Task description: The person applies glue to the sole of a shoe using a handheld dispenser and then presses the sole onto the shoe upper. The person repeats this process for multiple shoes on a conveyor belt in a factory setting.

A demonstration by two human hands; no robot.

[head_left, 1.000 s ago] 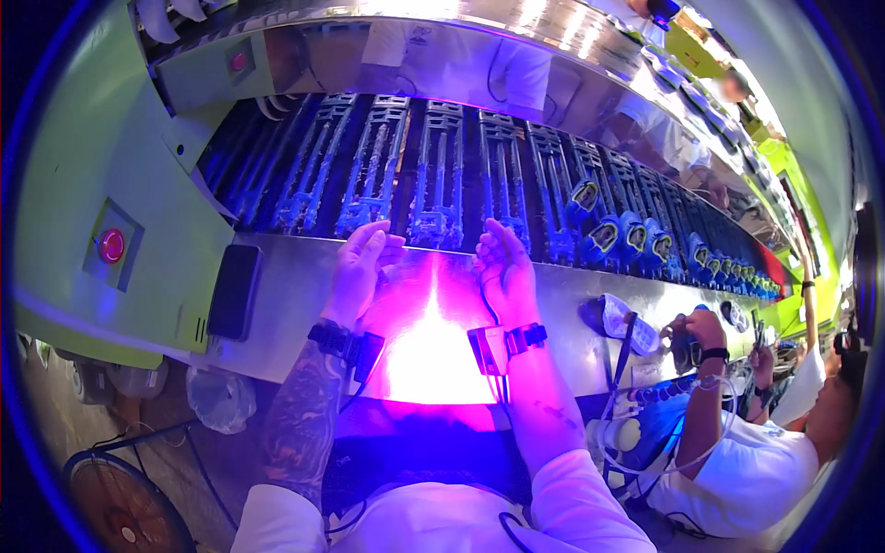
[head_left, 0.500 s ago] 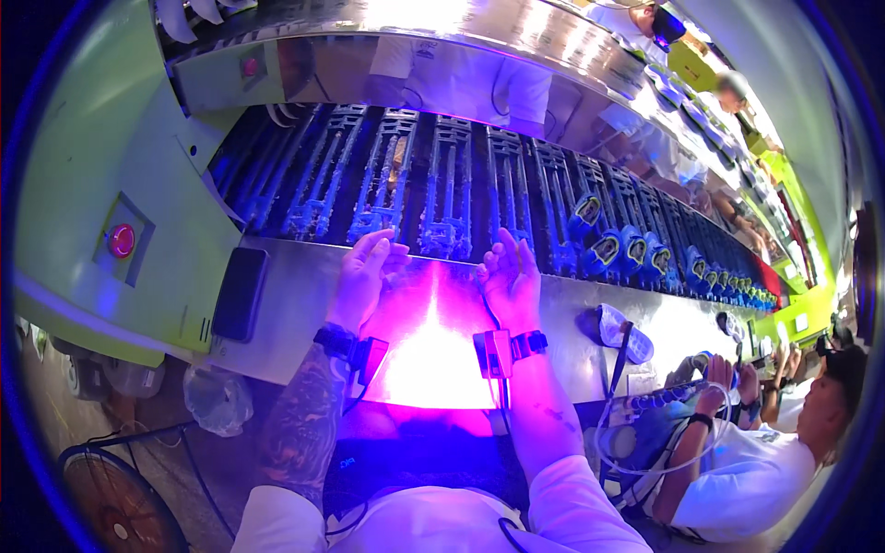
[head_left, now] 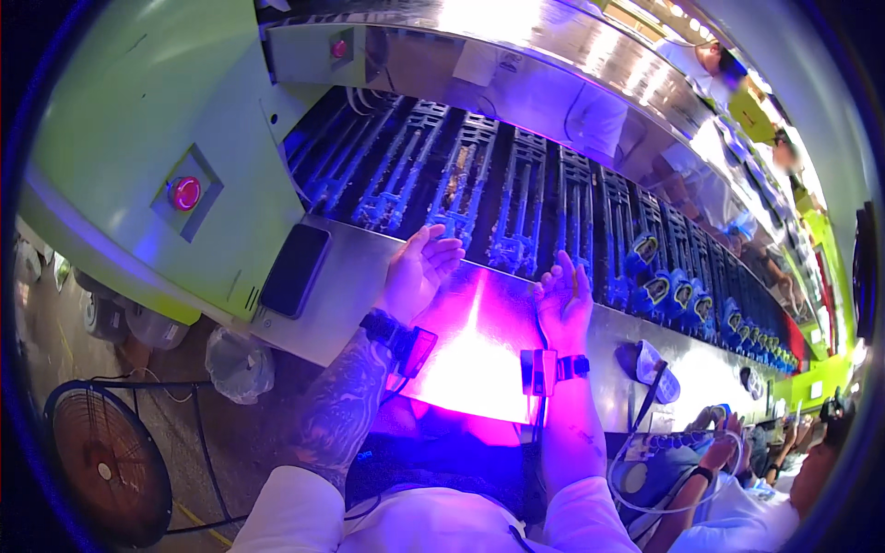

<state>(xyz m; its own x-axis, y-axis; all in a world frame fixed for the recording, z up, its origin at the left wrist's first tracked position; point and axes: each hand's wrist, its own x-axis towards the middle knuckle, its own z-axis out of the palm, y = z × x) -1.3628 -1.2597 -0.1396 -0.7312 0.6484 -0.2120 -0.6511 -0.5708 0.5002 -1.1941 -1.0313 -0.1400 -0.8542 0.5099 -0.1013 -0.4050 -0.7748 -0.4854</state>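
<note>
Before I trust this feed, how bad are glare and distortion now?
Head view: white glare burns out part of the counter; head view: magenta light tints the left hand and right hand; head view: fisheye bends the upper metal panel.

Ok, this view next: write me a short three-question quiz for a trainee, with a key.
1. True or false: the left hand is empty.
2. Which of the wearer's hands is nearer the dark flat slab on the metal ledge?
3. What colour is the round button on the green housing? (a) yellow (b) red (c) black

Key: 1 true; 2 the left hand; 3 b.
</note>
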